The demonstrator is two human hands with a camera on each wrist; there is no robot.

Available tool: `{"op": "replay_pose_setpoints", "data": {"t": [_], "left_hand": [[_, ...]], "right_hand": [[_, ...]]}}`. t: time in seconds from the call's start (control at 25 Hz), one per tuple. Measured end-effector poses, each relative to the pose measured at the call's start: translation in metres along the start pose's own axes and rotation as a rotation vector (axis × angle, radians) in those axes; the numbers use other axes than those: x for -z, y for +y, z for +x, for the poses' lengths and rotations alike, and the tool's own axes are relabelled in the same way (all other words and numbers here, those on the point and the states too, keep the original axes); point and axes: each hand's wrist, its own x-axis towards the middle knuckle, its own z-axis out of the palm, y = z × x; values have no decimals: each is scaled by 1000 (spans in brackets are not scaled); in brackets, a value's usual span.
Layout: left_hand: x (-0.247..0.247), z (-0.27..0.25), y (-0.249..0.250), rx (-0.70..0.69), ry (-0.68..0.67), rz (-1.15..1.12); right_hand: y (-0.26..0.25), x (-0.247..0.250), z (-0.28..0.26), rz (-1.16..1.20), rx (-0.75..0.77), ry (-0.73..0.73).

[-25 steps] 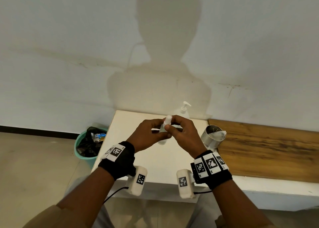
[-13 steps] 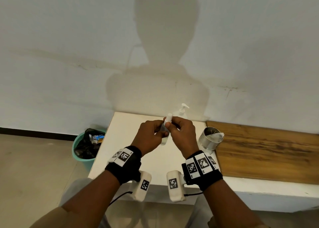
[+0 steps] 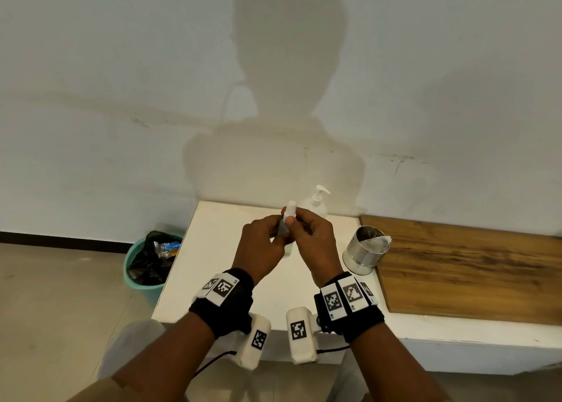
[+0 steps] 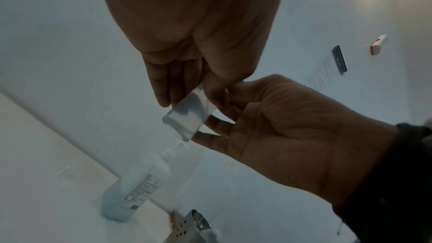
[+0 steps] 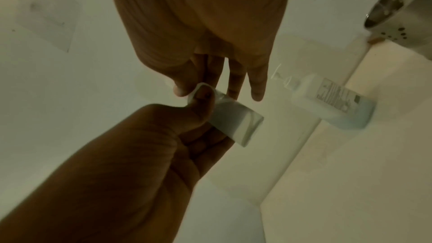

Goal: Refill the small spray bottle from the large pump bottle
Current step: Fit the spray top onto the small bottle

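Observation:
The small clear spray bottle [image 3: 291, 208] with a white top is held upright above the white table [image 3: 213, 249], between both hands. My left hand [image 3: 278, 228] grips its body; in the right wrist view the left thumb lies across the bottle [image 5: 236, 121]. My right hand [image 3: 293, 219] pinches the white top with thumb and forefinger, its other fingers straight. The bottle's clear base [image 4: 187, 115] sticks out below the fingers. Behind the hands, by the wall, stands the large white pump bottle [image 3: 316, 205], also seen from below [image 4: 138, 186] [image 5: 332, 104].
A perforated metal cup [image 3: 365, 249] with a white scrap in it stands right of my hands. A wooden board [image 3: 471, 264] covers the bench to the right. A teal bin [image 3: 149, 258] with a black bag sits on the floor at the left.
Both hands have kept hold of the small bottle and drawn closer together. The right thumb has shifted across the bottle's top. The pump bottle and the cup have not moved.

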Motion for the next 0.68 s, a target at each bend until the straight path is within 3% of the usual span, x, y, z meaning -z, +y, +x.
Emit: {"op": "replay_pose_setpoints", "data": {"t": [0.16, 0.44, 0.68], "left_hand": [[2, 2, -5, 32, 69, 28], [3, 3, -12, 28, 111, 61], [12, 10, -22, 29, 6, 92]], "right_hand": [[3, -2, -8, -29, 58, -78], [7, -5, -13, 53, -17, -137], [23, -4, -6, 20, -28, -92]]}}
